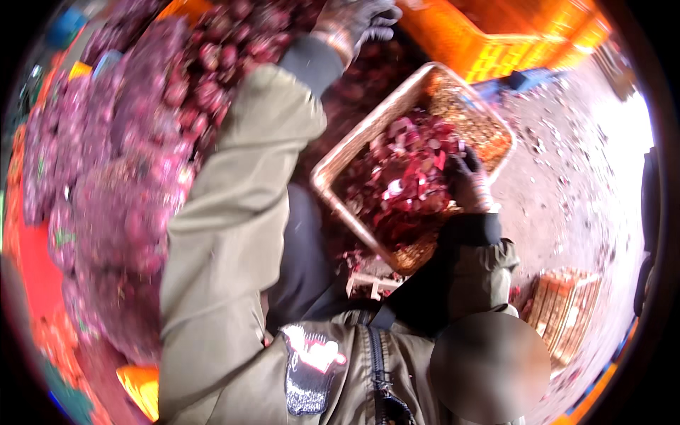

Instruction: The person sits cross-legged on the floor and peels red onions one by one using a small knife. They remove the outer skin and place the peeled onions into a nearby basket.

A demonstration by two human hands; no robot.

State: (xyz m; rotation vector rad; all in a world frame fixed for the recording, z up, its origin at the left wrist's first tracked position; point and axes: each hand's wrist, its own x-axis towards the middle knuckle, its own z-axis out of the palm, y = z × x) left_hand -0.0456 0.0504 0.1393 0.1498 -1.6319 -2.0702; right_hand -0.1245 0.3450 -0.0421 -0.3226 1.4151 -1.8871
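Observation:
My left hand (361,24), in a dark glove, reaches to the top edge beside the heap of red onions (212,79). Its fingers are bent and blurred, so I cannot see if they grip anything. My right hand (470,183), gloved with dark fingers, is inside a worn plastic basket (366,125) at its right wall. Loose red onion skins (411,159) fill much of that basket, and the fingertips are at the edge of the pile. Whether they pinch any skin is hidden.
Purple mesh sacks of onions (122,207) are stacked on my left. An orange plastic crate (510,48) stands beyond the basket. Scraps of skin dot the concrete floor (574,164) at right, where a slatted crate (563,313) rests. A pale frame piece (372,284) shows below the basket.

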